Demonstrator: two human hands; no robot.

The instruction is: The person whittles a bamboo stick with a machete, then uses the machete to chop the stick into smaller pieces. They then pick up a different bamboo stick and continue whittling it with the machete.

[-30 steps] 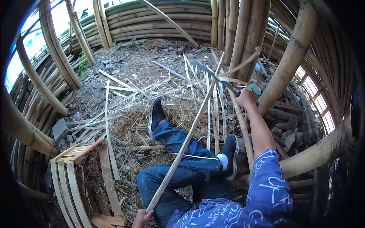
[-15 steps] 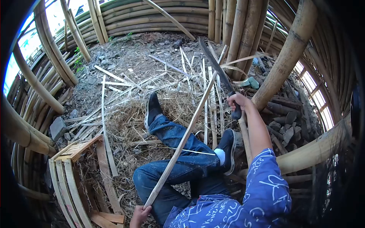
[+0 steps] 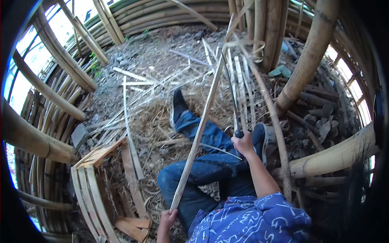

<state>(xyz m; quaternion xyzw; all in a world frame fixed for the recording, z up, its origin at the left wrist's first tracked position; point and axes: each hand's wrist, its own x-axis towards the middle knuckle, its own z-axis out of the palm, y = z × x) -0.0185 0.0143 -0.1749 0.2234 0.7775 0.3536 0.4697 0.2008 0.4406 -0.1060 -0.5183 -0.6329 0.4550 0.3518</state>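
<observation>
My left hand (image 3: 168,218) is closed round the lower end of a long bamboo strip (image 3: 197,131). The strip slants up and away over my bent leg, its far end near the upright poles. In my right hand (image 3: 243,144) is the dark handle of a machete (image 3: 232,95), gripped above my thigh. Its long blade points away from me, seen nearly edge-on. The blade tip overlaps the strip in this view. A thin pale sliver (image 3: 221,150) lies across my jeans.
A slatted wooden crate (image 3: 87,190) stands at left. Bamboo strips (image 3: 239,81) and shavings (image 3: 148,113) litter the ground ahead. A long bamboo stick (image 3: 270,105) lies at right, beside a thick slanted pole (image 3: 306,60) and stones (image 3: 324,127). Bamboo walls surround the space.
My right hand has drawn back toward my body, bringing the machete alongside the strip and turning its blade edge-on. My left hand still grips the strip. The view has shifted slightly.
</observation>
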